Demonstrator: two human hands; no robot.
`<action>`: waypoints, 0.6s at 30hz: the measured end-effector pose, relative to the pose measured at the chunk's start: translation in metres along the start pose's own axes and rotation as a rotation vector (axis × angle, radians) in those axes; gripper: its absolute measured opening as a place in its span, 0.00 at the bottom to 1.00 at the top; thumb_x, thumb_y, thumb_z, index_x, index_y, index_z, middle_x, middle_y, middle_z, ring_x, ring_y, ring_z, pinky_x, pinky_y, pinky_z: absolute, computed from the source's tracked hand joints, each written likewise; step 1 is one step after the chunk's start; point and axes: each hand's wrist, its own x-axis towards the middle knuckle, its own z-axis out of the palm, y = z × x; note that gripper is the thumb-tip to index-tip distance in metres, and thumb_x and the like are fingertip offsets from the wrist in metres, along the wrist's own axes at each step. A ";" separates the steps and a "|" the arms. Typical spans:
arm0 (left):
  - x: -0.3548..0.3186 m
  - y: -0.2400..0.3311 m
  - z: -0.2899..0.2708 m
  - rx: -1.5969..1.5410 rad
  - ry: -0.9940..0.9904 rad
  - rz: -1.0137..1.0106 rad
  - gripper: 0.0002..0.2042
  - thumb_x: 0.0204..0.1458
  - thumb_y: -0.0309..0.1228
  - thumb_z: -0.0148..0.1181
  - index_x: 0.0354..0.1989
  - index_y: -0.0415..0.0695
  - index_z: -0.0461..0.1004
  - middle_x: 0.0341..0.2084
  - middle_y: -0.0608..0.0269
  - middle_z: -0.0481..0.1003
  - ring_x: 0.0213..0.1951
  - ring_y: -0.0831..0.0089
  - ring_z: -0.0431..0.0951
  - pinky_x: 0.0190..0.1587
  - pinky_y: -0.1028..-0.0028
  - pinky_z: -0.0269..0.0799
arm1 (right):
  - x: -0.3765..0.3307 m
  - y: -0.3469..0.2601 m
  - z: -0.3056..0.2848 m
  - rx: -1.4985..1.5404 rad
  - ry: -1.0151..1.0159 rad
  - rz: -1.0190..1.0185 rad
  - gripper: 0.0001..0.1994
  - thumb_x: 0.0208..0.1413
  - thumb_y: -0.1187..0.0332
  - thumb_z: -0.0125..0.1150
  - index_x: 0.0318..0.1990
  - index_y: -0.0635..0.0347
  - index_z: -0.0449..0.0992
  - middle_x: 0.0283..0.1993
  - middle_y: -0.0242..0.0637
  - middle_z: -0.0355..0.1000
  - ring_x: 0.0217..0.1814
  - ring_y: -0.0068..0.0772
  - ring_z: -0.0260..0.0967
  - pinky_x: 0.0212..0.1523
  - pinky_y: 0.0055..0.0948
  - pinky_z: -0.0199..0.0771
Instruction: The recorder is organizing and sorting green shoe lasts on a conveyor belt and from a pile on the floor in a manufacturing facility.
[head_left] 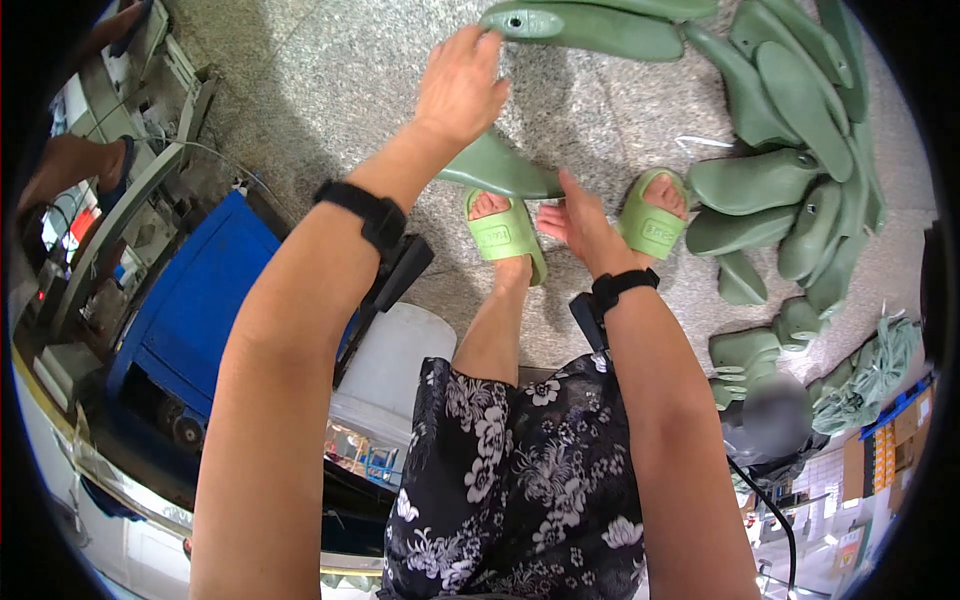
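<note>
A green shoe last [500, 170] lies slantwise in front of my feet, partly hidden beneath my left wrist. My right hand [582, 222] is beside its right tip, thumb at the tip and fingers stretched apart. Farther off, my left hand [460, 88] reaches forward with its fingers extended and thumb apart. Its fingertips are at the near left end of another green shoe last [600, 35], which has a round hole in its top. Whether they touch it I cannot tell.
Several green shoe lasts [755, 185] lie piled on the speckled stone floor [330, 60] to the right. Green slippers [655, 235] are on my feet. At left stands a blue cabinet [200, 300], with a white stool [395, 350] near my leg. Another person's leg [70, 170] shows far left.
</note>
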 end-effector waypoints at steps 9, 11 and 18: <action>0.086 -0.001 0.027 0.278 -0.336 -0.067 0.10 0.50 0.27 0.53 0.40 0.39 0.71 0.32 0.49 0.78 0.40 0.55 0.79 0.43 0.61 0.75 | 0.033 0.002 0.043 0.318 0.127 -0.110 0.23 0.50 0.72 0.67 0.50 0.77 0.67 0.46 0.49 0.71 0.38 0.45 0.73 0.36 0.44 0.78; 0.080 0.007 0.022 0.168 -0.409 -0.121 0.10 0.46 0.27 0.57 0.38 0.41 0.74 0.35 0.50 0.78 0.41 0.55 0.79 0.44 0.60 0.74 | 0.027 -0.002 0.029 0.161 0.204 -0.275 0.25 0.50 0.69 0.68 0.51 0.78 0.67 0.40 0.49 0.74 0.37 0.43 0.74 0.38 0.44 0.74; 0.007 0.019 -0.060 -0.071 -0.524 -0.527 0.12 0.39 0.31 0.61 0.33 0.40 0.78 0.34 0.47 0.78 0.40 0.53 0.79 0.46 0.61 0.75 | -0.106 -0.046 0.041 -0.888 0.262 -1.024 0.21 0.52 0.64 0.62 0.50 0.66 0.68 0.36 0.62 0.74 0.41 0.63 0.72 0.43 0.47 0.72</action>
